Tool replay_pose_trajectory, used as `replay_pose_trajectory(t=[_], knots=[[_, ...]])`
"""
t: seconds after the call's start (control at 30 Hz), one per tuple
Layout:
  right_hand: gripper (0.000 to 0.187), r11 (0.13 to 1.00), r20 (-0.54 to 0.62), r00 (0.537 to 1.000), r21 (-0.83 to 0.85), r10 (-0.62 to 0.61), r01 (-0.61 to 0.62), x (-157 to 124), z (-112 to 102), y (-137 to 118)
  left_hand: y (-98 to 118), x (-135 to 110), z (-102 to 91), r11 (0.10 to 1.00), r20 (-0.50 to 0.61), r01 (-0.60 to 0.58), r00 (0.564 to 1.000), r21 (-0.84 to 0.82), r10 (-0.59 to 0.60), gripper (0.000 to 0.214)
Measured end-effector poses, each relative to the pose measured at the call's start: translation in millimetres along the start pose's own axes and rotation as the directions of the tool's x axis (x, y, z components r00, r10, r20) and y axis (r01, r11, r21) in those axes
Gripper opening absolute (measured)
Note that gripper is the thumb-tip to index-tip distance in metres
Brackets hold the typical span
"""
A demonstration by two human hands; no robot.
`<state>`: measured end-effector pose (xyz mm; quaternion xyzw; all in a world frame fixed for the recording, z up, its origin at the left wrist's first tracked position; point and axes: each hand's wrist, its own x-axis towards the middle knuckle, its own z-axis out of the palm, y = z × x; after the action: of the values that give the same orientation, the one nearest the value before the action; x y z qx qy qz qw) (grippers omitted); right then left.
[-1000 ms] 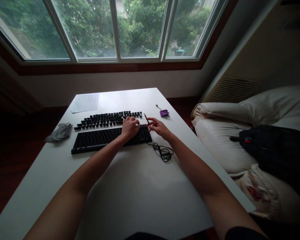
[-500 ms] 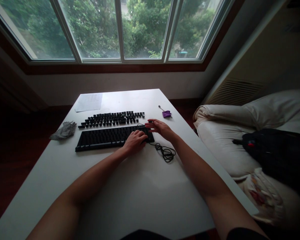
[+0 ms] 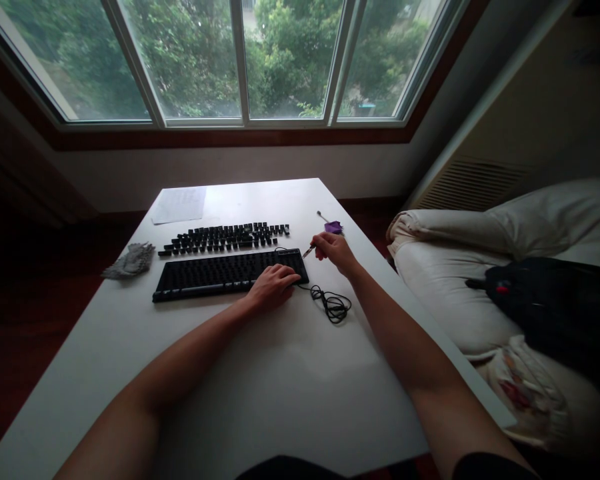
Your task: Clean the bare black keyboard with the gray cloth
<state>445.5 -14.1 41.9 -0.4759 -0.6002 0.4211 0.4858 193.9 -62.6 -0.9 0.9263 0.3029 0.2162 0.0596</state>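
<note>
Window (image 3: 200, 67): filling the far side, showing a bunch of green trees
Table (image 3: 310, 400): sitting just below it, white and kinda glossy, catching daylight along the far end
Floor (image 3: 30, 320): looking dark reddish over on the left
Sofa (image 3: 435, 293): taking up the right side, pale, holding up a slumped dark bag (image 3: 550, 287)
Paper (image 3: 179, 205): lying flat at the table's far left
Grey crumpled bundle (image 3: 130, 261): sitting nearer, by the left edge
Keycaps (image 3: 225, 235): standing in loose rows just beyond the keyboard
Keyboard (image 3: 210, 272): lying mid-table, black, running left to right
Cable (image 3: 334, 307): coiling near its right end
Purple thing (image 3: 333, 227): lying far right, next to a thin stick (image 3: 322, 216)
Left hand (image 3: 273, 285): resting on the keyboard's right end, fingers stretched out loosely
Right hand (image 3: 333, 250): pinching a slim tool (image 3: 309, 252) in closed fingers, aiming its tip at the keyboard's far right corner, can't tell if touching
Right hand vs half a second ago: pinching now instead of spreading fingers over that corner, sitting slightly farther right
Left hand vs one second ago: resting nearer, no longer reaching to the keyboard's far edge
</note>
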Motion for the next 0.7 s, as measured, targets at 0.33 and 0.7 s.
replay_pose_trajectory(t=[0.33, 0.7], knots=[[0.047, 0.982, 0.11, 0.981, -0.114, 0.162, -0.149, -2.6, 3.8, 6.3, -1.0, 0.9, -0.8, 1.0, 0.034, -0.011, 0.999, 0.025, 0.01, 0.038], [0.042, 0.956, 0.326, 0.903, -0.181, 0.28, -0.231, -8.3, -2.4, -10.2, -2.6, 1.7, 1.9, 1.0, 0.008, -0.007, 1.0, 0.013, 0.007, 0.035]])
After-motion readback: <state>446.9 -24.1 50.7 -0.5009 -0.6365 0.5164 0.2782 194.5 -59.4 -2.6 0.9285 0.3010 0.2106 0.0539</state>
